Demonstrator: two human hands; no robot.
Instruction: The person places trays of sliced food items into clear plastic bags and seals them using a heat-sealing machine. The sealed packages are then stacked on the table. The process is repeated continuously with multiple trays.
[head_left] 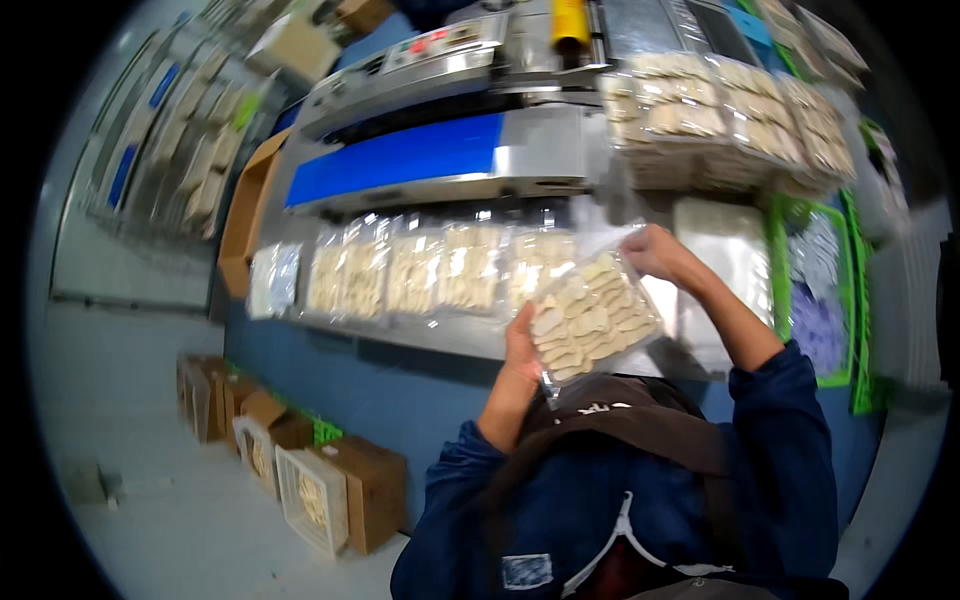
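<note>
Between my hands, tilted in front of my chest, is a clear plastic bag of dumplings (592,318), pale and laid in rows. My left hand (521,348) is closed on its left edge. At the bag's upper right corner, my right hand (655,254) pinches the plastic. Beyond it, a row of similar filled bags (468,262) lies along the steel table (440,335), below a long steel sealing machine (545,145) with a blue strip (400,160). A flat stack of clear plastic (722,262) lies right of my right hand.
Stacked filled bags (690,110) stand at the back right. A green crate (850,290) holding purple and pale plastic is at the right. Cardboard boxes (372,490) and white tubs (312,500) sit on the floor at the lower left. A rack (165,130) stands far left.
</note>
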